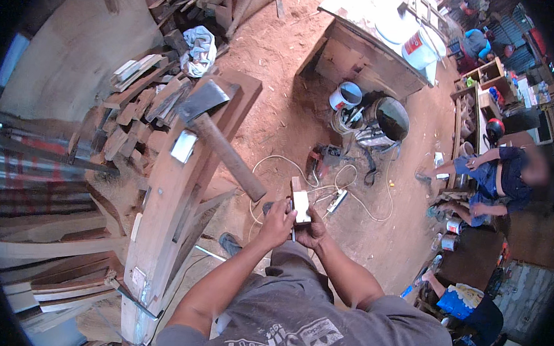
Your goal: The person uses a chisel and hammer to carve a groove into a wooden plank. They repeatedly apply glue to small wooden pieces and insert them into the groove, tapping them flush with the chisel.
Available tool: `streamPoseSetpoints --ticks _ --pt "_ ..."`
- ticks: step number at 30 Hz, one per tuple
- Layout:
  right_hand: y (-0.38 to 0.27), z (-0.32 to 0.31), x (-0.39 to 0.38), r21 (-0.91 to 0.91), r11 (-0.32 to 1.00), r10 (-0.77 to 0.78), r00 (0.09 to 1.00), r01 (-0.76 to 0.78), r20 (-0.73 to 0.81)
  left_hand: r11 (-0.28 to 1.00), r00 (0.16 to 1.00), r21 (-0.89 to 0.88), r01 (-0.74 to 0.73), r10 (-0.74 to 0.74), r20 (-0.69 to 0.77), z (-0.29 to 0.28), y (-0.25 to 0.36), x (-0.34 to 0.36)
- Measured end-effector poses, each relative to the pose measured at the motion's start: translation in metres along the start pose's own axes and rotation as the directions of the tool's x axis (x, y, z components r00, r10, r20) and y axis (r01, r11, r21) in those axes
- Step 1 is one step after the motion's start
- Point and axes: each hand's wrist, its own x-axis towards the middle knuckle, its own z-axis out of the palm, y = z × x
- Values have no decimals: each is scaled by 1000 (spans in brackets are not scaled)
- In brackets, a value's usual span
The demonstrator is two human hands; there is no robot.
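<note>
- A small white-faced piece (301,206) with a brown wooden end (298,184) is held in front of the wearer's body, above the dirt floor; its exact kind cannot be told.
- It is gripped from both sides: the left hand (278,222) is closed on its left edge, the right hand (312,231) is wrapped about its right and lower part. How the hidden fingertips are set cannot be told.
- For careful handling, the piece is best steadied by the right hand, with the left kept free for fine adjustment; the white face is best kept turned up and uncovered, so that edges can be checked by eye.
- To the left, a wooden-handled tool (224,152) with a broad metal head is laid across a heavy timber (160,216), near a small white object (183,146).
- Beyond the hands, a power strip (337,201) is seen on the floor among pale cords; loose footing there is best avoided.
- Farther right, a co-worker (505,171) is seen seated.
</note>
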Motion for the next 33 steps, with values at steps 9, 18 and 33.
streamPoseSetpoints --ticks 9,18,33 --pt "-69 -15 3 -197 973 88 983 -120 -161 931 956 -242 274 -290 -34 54 -11 46" --pt "-100 -12 -24 -715 647 -86 907 -263 -411 665 745 -378 644 -657 114 28 9 43" --pt "-26 -22 -28 -985 -174 39 999 20 13 627 808 -694 355 -579 -109 50 -47 -82"
